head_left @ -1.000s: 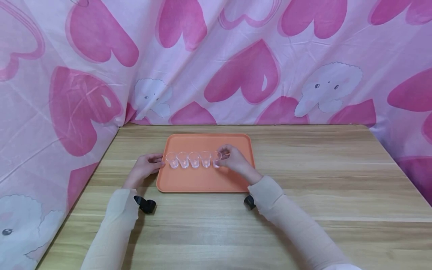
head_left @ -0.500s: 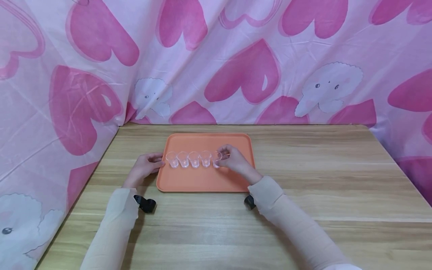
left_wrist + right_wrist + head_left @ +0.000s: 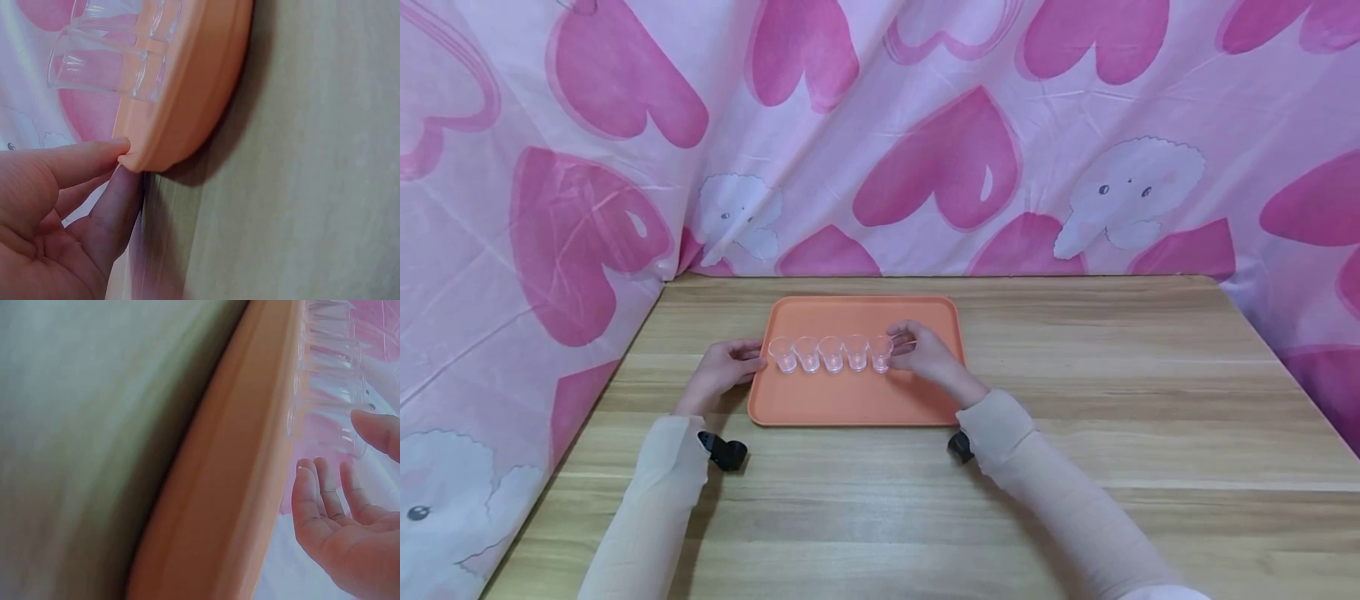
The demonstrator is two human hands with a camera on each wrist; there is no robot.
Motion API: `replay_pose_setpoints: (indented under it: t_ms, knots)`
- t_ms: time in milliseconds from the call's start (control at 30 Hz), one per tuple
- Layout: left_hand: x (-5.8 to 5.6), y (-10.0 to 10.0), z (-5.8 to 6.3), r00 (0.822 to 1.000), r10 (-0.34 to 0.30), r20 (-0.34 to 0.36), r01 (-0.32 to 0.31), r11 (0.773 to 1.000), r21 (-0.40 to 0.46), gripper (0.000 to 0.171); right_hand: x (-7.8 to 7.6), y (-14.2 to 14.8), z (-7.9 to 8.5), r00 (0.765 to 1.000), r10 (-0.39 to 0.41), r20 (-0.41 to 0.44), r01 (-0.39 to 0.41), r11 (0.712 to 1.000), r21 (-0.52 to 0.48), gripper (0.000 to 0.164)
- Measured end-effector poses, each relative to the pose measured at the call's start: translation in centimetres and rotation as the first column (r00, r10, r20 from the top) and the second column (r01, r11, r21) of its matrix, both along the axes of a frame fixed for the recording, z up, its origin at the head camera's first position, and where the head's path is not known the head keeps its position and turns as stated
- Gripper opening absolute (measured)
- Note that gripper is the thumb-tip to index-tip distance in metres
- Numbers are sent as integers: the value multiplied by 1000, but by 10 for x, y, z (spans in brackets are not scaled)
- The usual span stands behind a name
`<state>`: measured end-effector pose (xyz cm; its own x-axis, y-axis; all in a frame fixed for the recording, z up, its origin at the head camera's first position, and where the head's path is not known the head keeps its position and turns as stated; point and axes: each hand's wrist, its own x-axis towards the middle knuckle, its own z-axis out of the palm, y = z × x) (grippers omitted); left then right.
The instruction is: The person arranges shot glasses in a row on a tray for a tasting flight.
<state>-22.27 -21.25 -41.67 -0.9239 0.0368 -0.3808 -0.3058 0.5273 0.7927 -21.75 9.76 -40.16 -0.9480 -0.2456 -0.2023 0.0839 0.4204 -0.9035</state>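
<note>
Several small clear plastic cups [image 3: 831, 357] stand upright in a row across the orange tray [image 3: 850, 404]. My left hand [image 3: 720, 372] pinches the tray's left rim between thumb and fingers, as the left wrist view shows up close. Beside the rightmost cup [image 3: 881, 357] is my right hand [image 3: 928, 354]. Its fingers [image 3: 304, 494] are spread away from that cup in the right wrist view, and the thumb [image 3: 378, 430] lies near the cup's rim; whether it touches cannot be told. Nothing is held in the right hand.
The tray lies on a wood-grain table [image 3: 1112, 400], towards its far left part. A pink heart-patterned cloth [image 3: 940, 167] hangs behind the table and along its left side. A black wrist camera [image 3: 724, 452] sits under the left sleeve.
My right hand has let go of the rightmost cup and shifted slightly to the right. The cups, the tray and my left hand look unmoved.
</note>
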Motion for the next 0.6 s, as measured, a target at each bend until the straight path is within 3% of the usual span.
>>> replay_pose_setpoints:
  t_ms: [267,600]
  knots:
    - [0,1,1,999,40,3,-40,999,1,48,0,18,5,998,-41,-43,39,998,-50,40]
    - [4,3,10,999,17,-51,-20,998,-59,49,-2,66,27,976,-161,-149,167,985,31,43]
